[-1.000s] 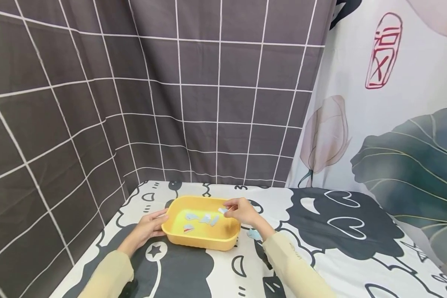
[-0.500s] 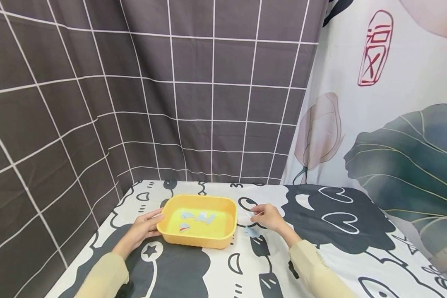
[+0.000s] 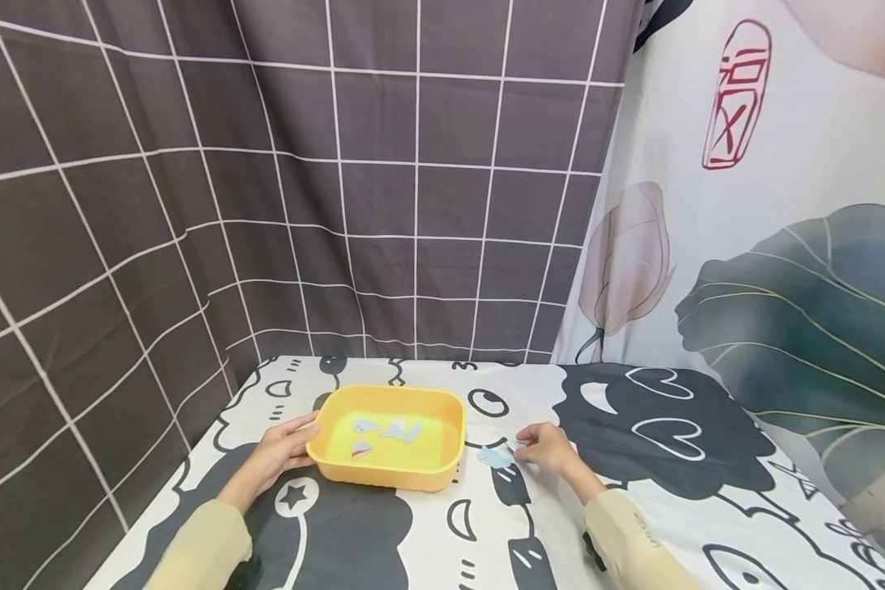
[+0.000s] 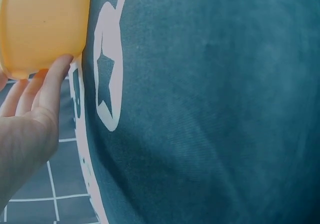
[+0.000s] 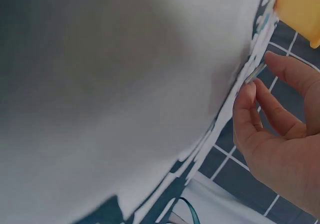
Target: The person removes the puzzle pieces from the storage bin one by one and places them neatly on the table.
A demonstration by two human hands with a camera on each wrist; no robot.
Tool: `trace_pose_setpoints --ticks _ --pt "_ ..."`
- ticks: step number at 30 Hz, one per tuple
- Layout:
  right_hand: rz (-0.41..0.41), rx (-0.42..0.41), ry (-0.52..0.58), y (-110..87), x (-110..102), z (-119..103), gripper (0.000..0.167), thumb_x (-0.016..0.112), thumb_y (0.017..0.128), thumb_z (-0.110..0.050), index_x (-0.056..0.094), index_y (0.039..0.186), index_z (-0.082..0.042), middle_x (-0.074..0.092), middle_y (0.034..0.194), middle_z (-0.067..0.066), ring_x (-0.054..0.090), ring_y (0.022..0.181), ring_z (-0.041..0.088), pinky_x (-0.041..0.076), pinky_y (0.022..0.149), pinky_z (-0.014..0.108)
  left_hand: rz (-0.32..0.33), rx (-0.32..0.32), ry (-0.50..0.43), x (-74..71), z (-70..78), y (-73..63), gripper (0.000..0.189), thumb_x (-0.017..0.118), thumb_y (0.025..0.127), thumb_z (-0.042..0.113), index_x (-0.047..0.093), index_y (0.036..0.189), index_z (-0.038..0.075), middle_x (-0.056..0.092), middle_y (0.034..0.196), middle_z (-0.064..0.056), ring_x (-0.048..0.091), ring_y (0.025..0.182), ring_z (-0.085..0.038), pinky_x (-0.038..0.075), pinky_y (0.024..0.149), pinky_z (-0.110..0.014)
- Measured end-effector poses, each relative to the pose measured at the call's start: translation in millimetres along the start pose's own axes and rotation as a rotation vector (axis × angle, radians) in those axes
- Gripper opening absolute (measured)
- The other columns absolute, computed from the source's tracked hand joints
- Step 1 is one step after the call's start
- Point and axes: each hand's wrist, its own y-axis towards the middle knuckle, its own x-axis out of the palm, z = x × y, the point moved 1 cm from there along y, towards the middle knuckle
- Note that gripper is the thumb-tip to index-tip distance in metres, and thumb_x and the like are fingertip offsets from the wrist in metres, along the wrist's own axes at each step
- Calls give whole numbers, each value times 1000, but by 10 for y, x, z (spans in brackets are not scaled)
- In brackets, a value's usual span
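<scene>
A yellow plastic basin [image 3: 383, 477] stands on the patterned cloth, with several small flat pale-blue pieces [image 3: 365, 425] inside, one showing red. My left hand [image 3: 276, 455] rests against the basin's left end, its fingers fairly straight along the outer wall; the left wrist view shows fingertips [image 4: 62, 64] touching it. To the right of the basin, my right hand [image 3: 549, 451] pinches a small thin flat piece [image 5: 256, 73] between thumb and fingers, low over the cloth. Just left of that hand, another pale-blue piece [image 3: 494, 456] lies on the cloth.
The black-and-white cartoon cloth [image 3: 450, 565] covers the whole surface. A dark grid curtain [image 3: 383, 246] hangs behind and on the left; a white curtain with printed leaves [image 3: 819, 311] hangs at the right.
My right hand has moved from above the basin to the right and down towards the cloth, carrying the small piece. The left hand stays at the basin. The head view has shifted slightly.
</scene>
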Motion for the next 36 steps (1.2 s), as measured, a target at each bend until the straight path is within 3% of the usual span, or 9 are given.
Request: trace_pose_setpoints --ticks 13,23,29,36 --pt "3 4 -29 -31 54 10 18 71 73 3 68 91 6 62 78 7 54 72 16 48 61 24 22 -23 -19 16 15 5 64 56 99 26 31 149 -4 54 138 -28 71 95 -12 62 80 -32" --pt "-1 14 -3 14 -72 -24 24 70 80 -5 69 101 6 68 85 10 61 79 18 55 73 34 4 -9 -17 2 3 24 64 55 100 26 30 150 -4 50 141 -29 71 99 -15 62 82 -34" --pt "14 -80 76 136 -149 -178 31 68 85 -6 65 112 9 70 96 16 65 90 24 58 77 33 18 -2 -5 -44 20 -1 64 54 100 25 29 149 -6 51 139 -30 71 98 -16 62 81 -34" --pt "37 -135 146 184 -145 -403 31 69 84 -3 65 112 9 71 98 19 67 88 25 59 76 30 11 -18 -20 19 32 -2 64 55 100 26 29 150 -5 49 141 -30 70 101 -16 62 84 -36"
